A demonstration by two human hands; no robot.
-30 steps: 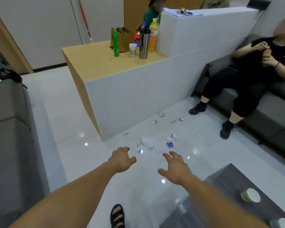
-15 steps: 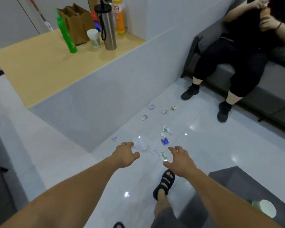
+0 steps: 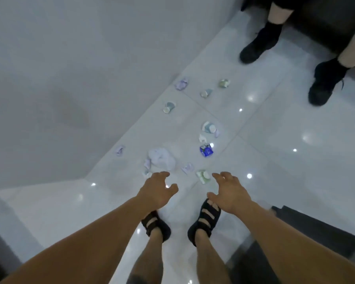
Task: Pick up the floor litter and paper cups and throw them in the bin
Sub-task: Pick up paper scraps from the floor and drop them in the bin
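Paper litter (image 3: 162, 159) on floor (image 3: 275, 171), left hand (image 3: 158, 194) and right hand (image 3: 229, 193) near, fingers (image 3: 219, 176) spread, empty

I'm seeing even, cool, fairly bright overhead light. Small lamp glints are dotting the glossy floor (image 3: 275, 124) all round the blue wrapper (image 3: 206, 150), one right at its top edge. Whole pic's looking soft w/ motion blur. Wall (image 3: 59, 78) left of the wrapper is carrying a faint shadow. Corners are bending, wide-angle.

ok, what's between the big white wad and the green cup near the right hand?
One small pale purple scrap lies between the white wad and the green cup. The head view shows it.
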